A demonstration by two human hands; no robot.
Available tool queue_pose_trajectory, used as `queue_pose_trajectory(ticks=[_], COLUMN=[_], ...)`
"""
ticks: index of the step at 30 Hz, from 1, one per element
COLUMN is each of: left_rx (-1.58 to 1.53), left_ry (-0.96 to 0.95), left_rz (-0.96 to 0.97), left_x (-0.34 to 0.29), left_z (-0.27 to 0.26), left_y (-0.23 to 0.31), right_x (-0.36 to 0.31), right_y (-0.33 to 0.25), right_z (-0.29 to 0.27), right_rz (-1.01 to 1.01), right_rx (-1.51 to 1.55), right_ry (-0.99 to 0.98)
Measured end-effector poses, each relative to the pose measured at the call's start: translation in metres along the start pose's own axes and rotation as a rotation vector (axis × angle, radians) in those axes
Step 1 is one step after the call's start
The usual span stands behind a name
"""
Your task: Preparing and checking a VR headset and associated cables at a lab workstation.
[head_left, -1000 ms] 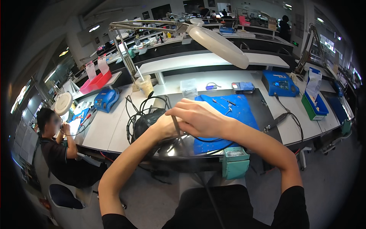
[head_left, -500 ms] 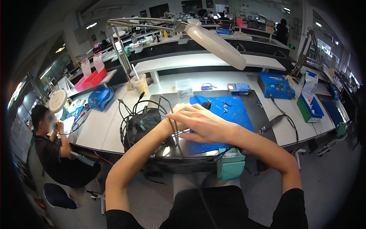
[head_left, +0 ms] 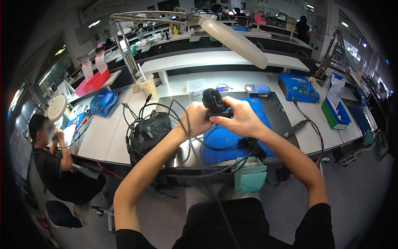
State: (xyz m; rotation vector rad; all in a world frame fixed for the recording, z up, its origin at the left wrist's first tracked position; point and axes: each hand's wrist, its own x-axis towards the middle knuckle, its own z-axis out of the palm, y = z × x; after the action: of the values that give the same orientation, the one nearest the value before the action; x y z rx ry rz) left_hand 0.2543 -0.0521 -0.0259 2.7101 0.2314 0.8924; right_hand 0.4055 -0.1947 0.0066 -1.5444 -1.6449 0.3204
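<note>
Between my hands, above the blue mat (head_left: pixel 224 154), is a black device with a rounded top (head_left: pixel 212 98); its exact kind is unclear. My left hand (head_left: pixel 195 118) closes around its lower left side. My right hand (head_left: pixel 245 117) pinches the right side with thumb and fingers. Black cables (head_left: pixel 188 139) loop past my left wrist and across the mat. A black clip-like piece (head_left: pixel 253 146) hangs by my right wrist, with cables running to it. Left of my left forearm sits a black mesh bag (head_left: pixel 151 133) with coiled cable around it.
A ring-shaped lamp (head_left: pixel 234 41) overhangs the bench. Behind the mat are a clear plastic box (head_left: pixel 195 88), a drink cup (head_left: pixel 147 87) and a blue soldering station (head_left: pixel 299 88). A teal container (head_left: pixel 250 178) is at the front edge. Another person (head_left: pixel 58 162) sits at left.
My right hand has come away from my left wrist. Both hands now grip the black device, raised above the mat. The cables have shifted, and the black clip-like piece now shows by my right wrist.
</note>
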Motion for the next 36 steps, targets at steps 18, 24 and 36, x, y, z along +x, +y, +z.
queue_pose_trajectory(ticks=[18,24,36], left_rx=[0.189,0.169,-0.26], left_ry=[-0.36,-0.252,-0.097], left_rz=[-0.254,-0.234,-0.302], left_x=[-0.095,-0.118,-0.147], left_z=[-0.063,-0.086,-0.051], left_y=[-0.019,0.026,0.104], right_x=[-0.078,-0.093,-0.089], right_y=[-0.036,-0.059,-0.093], right_z=[-0.084,-0.118,-0.134], right_rz=[-0.002,-0.167,-0.341], right_rx=[0.511,0.473,0.339], right_ry=[0.486,0.769,0.995])
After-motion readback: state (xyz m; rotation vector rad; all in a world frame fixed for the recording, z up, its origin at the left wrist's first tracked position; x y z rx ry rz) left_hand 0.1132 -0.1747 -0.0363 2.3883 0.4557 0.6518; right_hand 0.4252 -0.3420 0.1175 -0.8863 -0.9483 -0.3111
